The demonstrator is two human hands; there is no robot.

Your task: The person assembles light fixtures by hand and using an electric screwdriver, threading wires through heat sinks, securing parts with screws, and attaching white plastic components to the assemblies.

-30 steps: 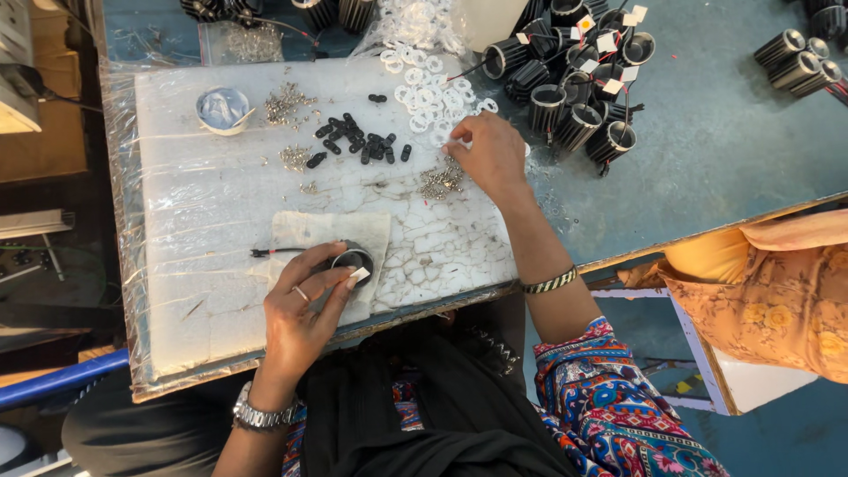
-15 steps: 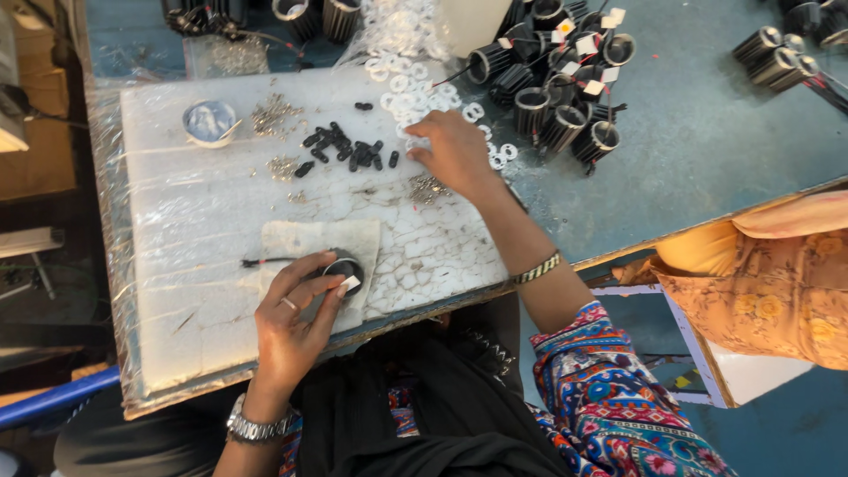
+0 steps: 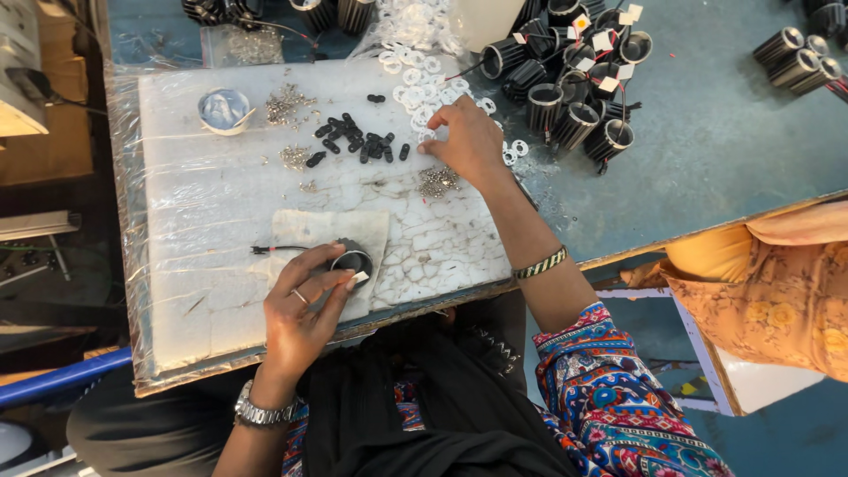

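My left hand [image 3: 300, 309] grips a small black finned cylinder [image 3: 353, 258] with a wire lead, which rests on a white cloth pad [image 3: 305, 230] near the board's front edge. My right hand [image 3: 468, 141] reaches across the white plastic-wrapped board [image 3: 221, 212], fingertips down among white plastic rings [image 3: 415, 97] at the far edge. Whether it has pinched a ring I cannot tell. A heap of small screws [image 3: 435, 181] lies just under that wrist. Small black oblong parts [image 3: 353, 141] lie scattered left of the right hand.
A round tin [image 3: 223, 110] sits at the board's far left, with screw heaps [image 3: 284, 104] beside it. Several black finned cylinders [image 3: 574, 97] with wires and white tags crowd the blue table [image 3: 724, 150] at the back right. Another person in orange cloth [image 3: 777, 291] sits to the right.
My right hand has moved away from the screw heap, up and toward the white rings at the far edge. The left hand stays on the black cylinder.
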